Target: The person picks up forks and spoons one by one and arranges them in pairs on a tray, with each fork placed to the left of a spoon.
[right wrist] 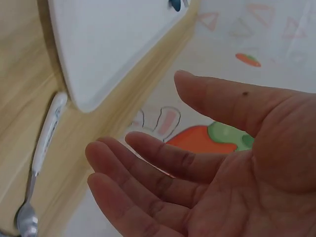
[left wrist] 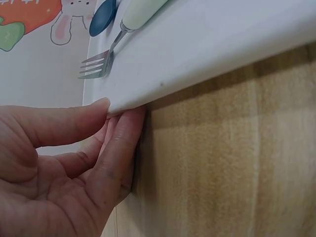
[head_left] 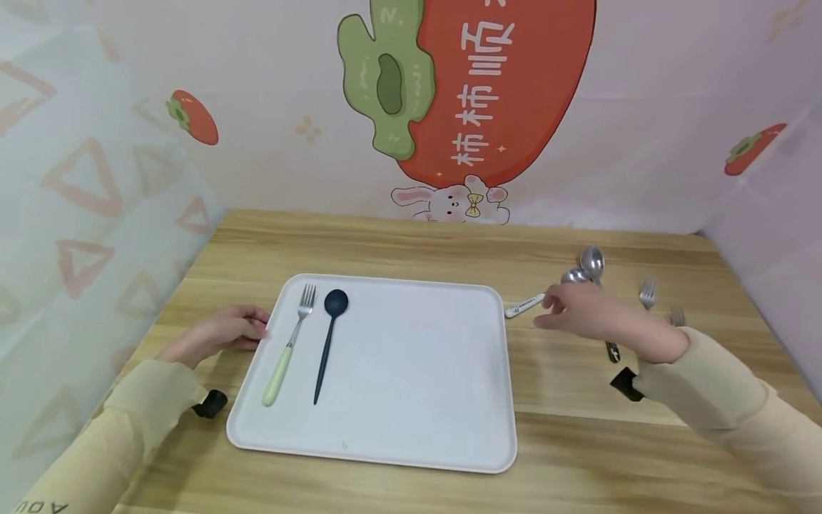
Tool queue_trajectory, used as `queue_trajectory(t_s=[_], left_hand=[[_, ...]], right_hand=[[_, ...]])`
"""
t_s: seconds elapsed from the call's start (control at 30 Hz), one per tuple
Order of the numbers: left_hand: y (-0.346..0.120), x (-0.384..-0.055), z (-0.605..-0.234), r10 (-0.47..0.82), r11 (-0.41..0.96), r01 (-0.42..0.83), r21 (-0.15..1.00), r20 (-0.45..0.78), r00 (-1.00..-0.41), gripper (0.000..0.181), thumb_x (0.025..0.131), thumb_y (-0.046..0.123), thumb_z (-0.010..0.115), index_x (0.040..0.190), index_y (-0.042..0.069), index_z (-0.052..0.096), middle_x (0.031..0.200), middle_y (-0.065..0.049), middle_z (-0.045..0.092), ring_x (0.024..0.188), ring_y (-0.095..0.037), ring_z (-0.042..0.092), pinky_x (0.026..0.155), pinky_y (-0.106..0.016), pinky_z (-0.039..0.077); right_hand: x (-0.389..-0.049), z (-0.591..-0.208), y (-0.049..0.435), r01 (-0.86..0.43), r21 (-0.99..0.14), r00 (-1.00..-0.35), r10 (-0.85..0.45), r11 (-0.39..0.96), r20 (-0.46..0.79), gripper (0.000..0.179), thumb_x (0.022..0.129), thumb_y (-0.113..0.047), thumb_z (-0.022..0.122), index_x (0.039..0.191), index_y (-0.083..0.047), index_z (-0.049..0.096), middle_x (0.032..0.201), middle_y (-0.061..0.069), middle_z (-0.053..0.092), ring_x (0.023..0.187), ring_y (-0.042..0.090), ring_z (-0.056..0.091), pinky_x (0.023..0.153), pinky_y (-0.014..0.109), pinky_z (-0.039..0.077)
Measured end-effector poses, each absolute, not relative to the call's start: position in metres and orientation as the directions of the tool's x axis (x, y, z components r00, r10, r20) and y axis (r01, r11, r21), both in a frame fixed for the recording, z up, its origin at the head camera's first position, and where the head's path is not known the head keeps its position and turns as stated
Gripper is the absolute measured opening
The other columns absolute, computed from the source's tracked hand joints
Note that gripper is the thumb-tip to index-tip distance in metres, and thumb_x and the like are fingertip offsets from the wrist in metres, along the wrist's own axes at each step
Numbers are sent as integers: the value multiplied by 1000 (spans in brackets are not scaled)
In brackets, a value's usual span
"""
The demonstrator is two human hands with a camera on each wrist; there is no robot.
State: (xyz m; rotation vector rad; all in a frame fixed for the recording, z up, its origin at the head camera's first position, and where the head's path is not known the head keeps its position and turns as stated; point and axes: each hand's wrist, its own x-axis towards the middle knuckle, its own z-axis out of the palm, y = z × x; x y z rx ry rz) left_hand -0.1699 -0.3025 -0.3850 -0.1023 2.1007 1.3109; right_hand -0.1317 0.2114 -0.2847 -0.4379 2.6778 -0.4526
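Observation:
A white tray lies on the table. My left hand holds its left edge, thumb on the rim and fingers under it, as the left wrist view shows. On the tray lie a fork with a pale green handle and a dark blue spoon, side by side on the left. My right hand is beyond the tray's right edge with loosely bent fingers and nothing in them. Close to its fingertips lies a spoon with a white patterned handle; in the head view the hand partly covers this spoon.
Another metal spoon lies behind my right hand, near the white-handled spoon's bowl. A dark patterned handle shows below the wrist. Farther right are a fork and another fork head, partly covered by the sleeve. Printed walls enclose the wooden table.

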Motion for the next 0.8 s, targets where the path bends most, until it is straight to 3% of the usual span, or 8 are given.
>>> queue_trajectory(t_s=[0.23, 0.5, 0.8], left_hand=[[-306, -169, -389, 270, 486, -384, 785, -553, -788, 44, 86, -1, 54, 119, -19, 32, 91, -6, 49, 78, -10, 54, 73, -25, 52], [-306, -168, -387, 269, 487, -383, 785, -552, -789, 43, 86, -1, 54, 119, -18, 32, 90, -6, 49, 78, -10, 54, 72, -25, 52], [-306, -167, -386, 276, 486, -374, 790, -544, -792, 43, 85, -1, 54, 118, -19, 33, 89, -7, 50, 77, -10, 55, 72, -25, 52]], right_hand=[[-142, -278, 264, -173, -371, -900, -299, 912, -316, 37, 88, -28, 58, 100, 8, 56, 96, 21, 61, 87, 34, 58, 68, 43, 48], [-145, -275, 308, -61, -340, -901, -198, 939, -386, 53, 91, -35, 52, 109, 15, 49, 87, 11, 62, 76, 22, 57, 63, 38, 49], [-143, -282, 334, 21, -371, -887, -154, 929, -436, 53, 94, -32, 49, 108, 19, 47, 81, 10, 58, 72, 17, 54, 57, 29, 48]])
